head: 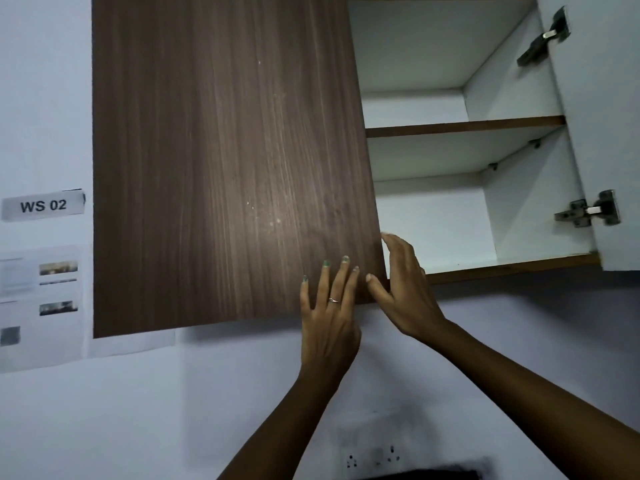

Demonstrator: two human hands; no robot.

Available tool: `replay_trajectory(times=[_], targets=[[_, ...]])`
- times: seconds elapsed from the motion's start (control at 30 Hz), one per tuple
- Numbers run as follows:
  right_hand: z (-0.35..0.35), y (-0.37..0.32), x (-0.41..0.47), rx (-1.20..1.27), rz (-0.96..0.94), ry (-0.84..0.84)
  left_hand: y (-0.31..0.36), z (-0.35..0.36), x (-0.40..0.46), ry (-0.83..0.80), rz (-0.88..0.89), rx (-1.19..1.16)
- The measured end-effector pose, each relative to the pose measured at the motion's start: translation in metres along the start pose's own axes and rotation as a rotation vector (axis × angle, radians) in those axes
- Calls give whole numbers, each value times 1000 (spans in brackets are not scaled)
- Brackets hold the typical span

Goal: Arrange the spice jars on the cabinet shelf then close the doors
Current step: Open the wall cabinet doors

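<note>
A wall cabinet has a brown wood-grain left door that covers its left half. My left hand lies flat on that door's lower right corner, fingers spread, holding nothing. My right hand is at the same door's right edge, thumb on the front face and fingers reaching round behind the edge. The right door stands swung open and shows its white inner face. The middle shelf and bottom shelf are visible on the right. No spice jars are in view.
Two metal hinges join the open door to the cabinet side. On the wall at the left are a label reading WS 02 and printed sheets. A wall socket sits below my arms.
</note>
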State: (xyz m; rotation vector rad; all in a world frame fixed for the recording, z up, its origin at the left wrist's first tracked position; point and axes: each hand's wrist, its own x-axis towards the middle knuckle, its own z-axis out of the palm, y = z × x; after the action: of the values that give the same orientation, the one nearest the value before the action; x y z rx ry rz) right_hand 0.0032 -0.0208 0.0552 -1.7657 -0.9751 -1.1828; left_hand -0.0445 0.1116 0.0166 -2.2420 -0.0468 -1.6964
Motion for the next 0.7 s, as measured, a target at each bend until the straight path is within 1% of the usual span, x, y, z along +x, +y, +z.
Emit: replay_trajectory(times=[0.1, 0.2, 0.27, 0.33, 0.43, 0.53, 0.7], targets=[[12, -3, 21, 96, 165, -7, -21, 12, 4, -22, 15, 63], [18, -5, 33, 187, 298, -109, -26, 24, 8, -32, 83, 116], [18, -6, 37, 221, 322, -163, -23, 29, 8, -36, 84, 119], [18, -8, 38, 265, 346, -176, -18, 31, 8, -29, 47, 110], [17, -13, 40, 321, 374, -148, -16, 31, 9, -11, 14, 91], [14, -17, 37, 347, 397, -107, -15, 28, 9, -13, 31, 97], [-1, -28, 30, 291, 406, -46, -15, 9, 4, 9, 44, 76]])
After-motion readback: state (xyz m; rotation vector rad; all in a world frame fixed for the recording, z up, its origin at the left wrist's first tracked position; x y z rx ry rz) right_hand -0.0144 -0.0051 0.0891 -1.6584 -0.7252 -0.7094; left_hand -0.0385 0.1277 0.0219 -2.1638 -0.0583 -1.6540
